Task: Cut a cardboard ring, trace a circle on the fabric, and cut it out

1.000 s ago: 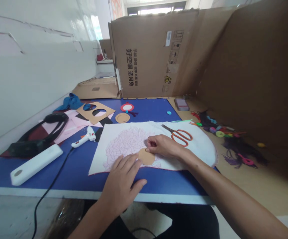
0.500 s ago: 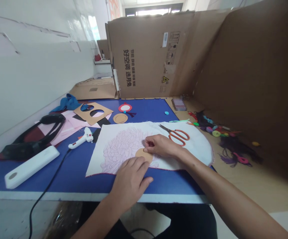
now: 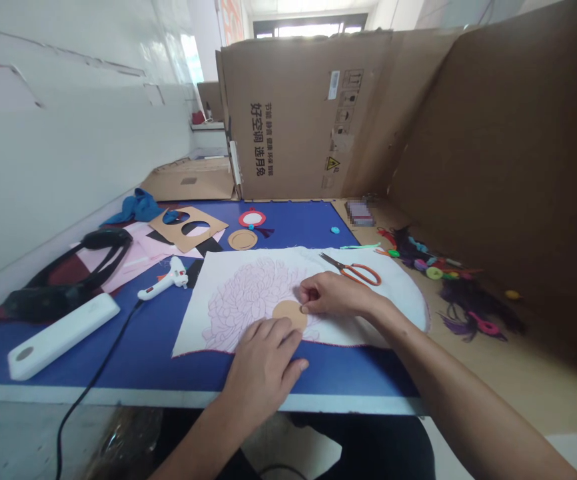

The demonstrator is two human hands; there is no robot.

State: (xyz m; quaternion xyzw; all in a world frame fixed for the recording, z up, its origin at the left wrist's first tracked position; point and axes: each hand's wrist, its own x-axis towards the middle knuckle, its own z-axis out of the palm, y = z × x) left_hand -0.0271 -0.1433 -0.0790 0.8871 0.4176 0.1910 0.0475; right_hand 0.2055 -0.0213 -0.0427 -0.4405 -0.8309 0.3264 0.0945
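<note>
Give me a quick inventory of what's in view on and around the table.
Table: 1, blue, under everything below.
Fabric panel: 1, white with pink flower drawing, centre of table.
Cardboard disc: 1, tan, on the fabric.
Scissors: 1, orange handles, on the fabric, right.
Glue gun: 1, white, left of the fabric.
Power strip: 1, white, table's left front.
Cardboard stencil: 1, tan, two round holes, table's far left.
Cloth: 1, blue, far left corner.
Craft scraps: many, mixed colours, right of table.
Left hand: 1, flat on the fabric.
Right hand: 1, at the disc's edge.

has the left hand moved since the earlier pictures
Yes, rightward. The left hand now sits just below the tan card disc, whereas earlier its fingers lay below and to the disc's left.
</note>
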